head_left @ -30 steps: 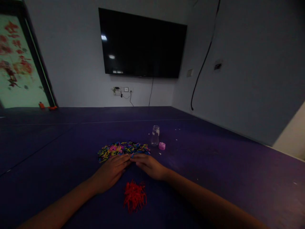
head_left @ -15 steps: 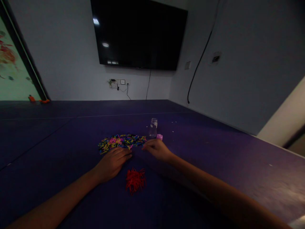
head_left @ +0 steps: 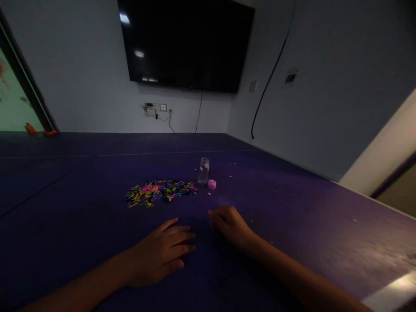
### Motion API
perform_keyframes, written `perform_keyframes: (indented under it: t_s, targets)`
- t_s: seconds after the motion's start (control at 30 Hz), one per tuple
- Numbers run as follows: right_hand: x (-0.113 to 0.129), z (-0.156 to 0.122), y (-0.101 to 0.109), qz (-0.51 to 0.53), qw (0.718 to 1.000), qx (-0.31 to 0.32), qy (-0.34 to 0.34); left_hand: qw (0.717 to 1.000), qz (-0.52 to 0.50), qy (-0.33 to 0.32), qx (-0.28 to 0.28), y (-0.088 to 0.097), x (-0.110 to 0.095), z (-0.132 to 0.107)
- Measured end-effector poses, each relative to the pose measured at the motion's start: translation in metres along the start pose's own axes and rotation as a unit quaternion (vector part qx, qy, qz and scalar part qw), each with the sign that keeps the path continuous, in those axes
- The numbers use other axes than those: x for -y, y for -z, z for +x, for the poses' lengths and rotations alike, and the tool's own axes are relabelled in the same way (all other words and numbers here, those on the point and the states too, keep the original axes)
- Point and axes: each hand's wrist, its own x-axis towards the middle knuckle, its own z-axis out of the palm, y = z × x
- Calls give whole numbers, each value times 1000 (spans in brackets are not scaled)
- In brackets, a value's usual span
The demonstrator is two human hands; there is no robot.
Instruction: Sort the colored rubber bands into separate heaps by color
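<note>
My left hand [head_left: 164,253] lies palm down on the purple surface [head_left: 227,273], fingers spread. No red bands show now; my left hand covers the area where they lay. To its right, my right hand [head_left: 232,225] is closed, thumb and fingers pressed together near the surface; whatever they hold, if anything, I cannot make out. Ahead of both hands, apart from them, spreads a pile of small multicoloured rubber bands [head_left: 159,191] in yellow, pink, blue and black. A clear bottle [head_left: 203,172] stands upright without a cap at the pile's right end. Beside it sits a pink cap [head_left: 212,184].
Small white scraps [head_left: 230,176] are scattered right of the bottle. A large dark television [head_left: 188,43] hangs on the far wall, above sockets with cords [head_left: 159,107]. A black cable [head_left: 268,86] runs down the right wall. Orange objects [head_left: 48,132] lie at the far left.
Both hands have drawn back toward me from the multicoloured pile. My left hand has spread its fingers over where the red bands lay, and those are now hidden. The view has shifted slightly.
</note>
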Motion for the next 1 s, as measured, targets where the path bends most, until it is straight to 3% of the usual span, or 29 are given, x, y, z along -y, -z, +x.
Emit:
perform_keyframes:
  t_s: [0.17,0.47,0.63,0.8,1.0]
  targets:
    - [2,-1,6,-108,989,57,78,1000,17,-2,4,1,1,-1]
    - [-1,-6,12,-181,979,47,81,999,19,22,-22,-7,8,-4]
    - [3,-7,14,-134,988,35,75,999,8,32,3,-4,5,-3]
    - [6,-8,16,-44,989,45,133,999,-3,33,-2,-1,3,-3]
    - [4,-10,14,-40,982,75,171,1000,-8,16,13,-3,5,-3]
